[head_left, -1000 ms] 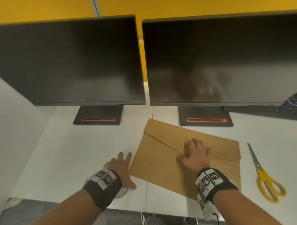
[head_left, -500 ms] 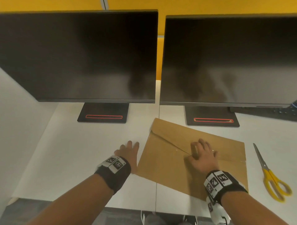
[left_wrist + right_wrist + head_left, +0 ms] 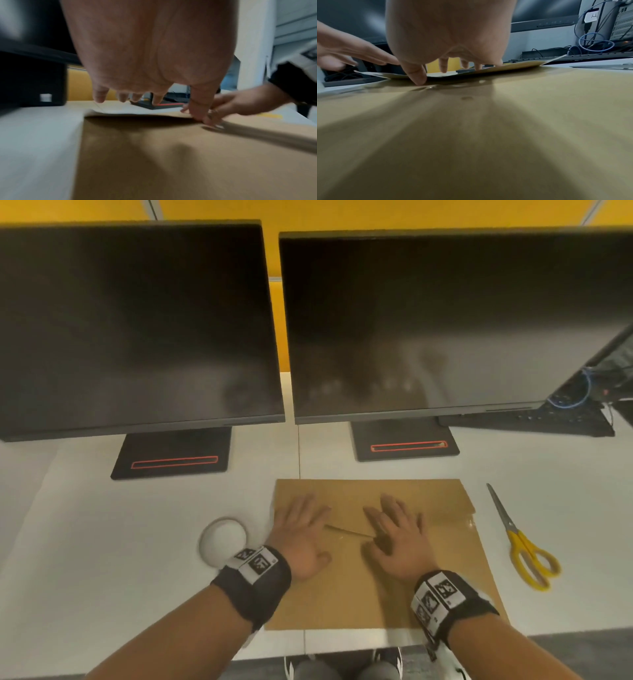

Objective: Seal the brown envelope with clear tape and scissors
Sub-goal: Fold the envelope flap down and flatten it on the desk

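Lying flat on desk (image 3: 102,542) before monitors (image 3: 428,320): envelope (image 3: 342,594), flap raised slightly. Left hand (image 3: 301,537) and right hand (image 3: 399,537) palm-down on it, fingers spread straight, gripping nothing. Tape roll (image 3: 222,539) just left; scissors (image 3: 520,539) right, apart.

matt brown paper envelope (image 3: 428,559), glossy monitors (image 3: 137,320)

Even indoor light, wrist views blurred, soft shadows beneath hands, wide-angle warping
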